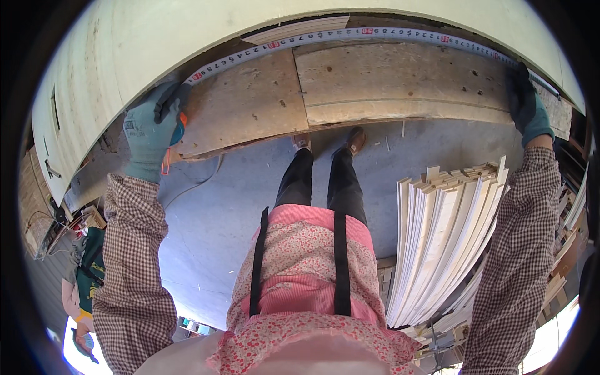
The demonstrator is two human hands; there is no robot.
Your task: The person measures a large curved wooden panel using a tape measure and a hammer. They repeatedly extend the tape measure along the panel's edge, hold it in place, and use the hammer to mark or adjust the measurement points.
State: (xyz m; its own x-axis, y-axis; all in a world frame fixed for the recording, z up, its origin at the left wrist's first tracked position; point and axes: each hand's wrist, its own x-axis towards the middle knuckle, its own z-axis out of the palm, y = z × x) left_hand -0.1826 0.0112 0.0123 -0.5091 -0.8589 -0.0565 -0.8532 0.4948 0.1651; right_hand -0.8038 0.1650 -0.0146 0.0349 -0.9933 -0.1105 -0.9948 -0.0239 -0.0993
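A tape measure blade (369,31), white with dark and red marks, is stretched in an arc from left to right across a worn wooden workbench top (400,75). My left hand (149,131), in a teal glove with dark fingers, is closed round the tape measure's case (179,129). Only an orange and teal edge of the case shows, with a reddish loop hanging below. My right hand (530,103), gloved alike, is closed on the tape's other end at the bench's right side. Its fingertips are partly hidden. Beyond the tape lies a large pale panel (187,37).
Pale wooden slats (444,240) stand in a bundle to the right of my legs. A thin cord (199,186) lies on the grey floor (209,225). Another person (87,275) in a dark green garment is at the far left. Wood pieces (562,256) lie at the right edge.
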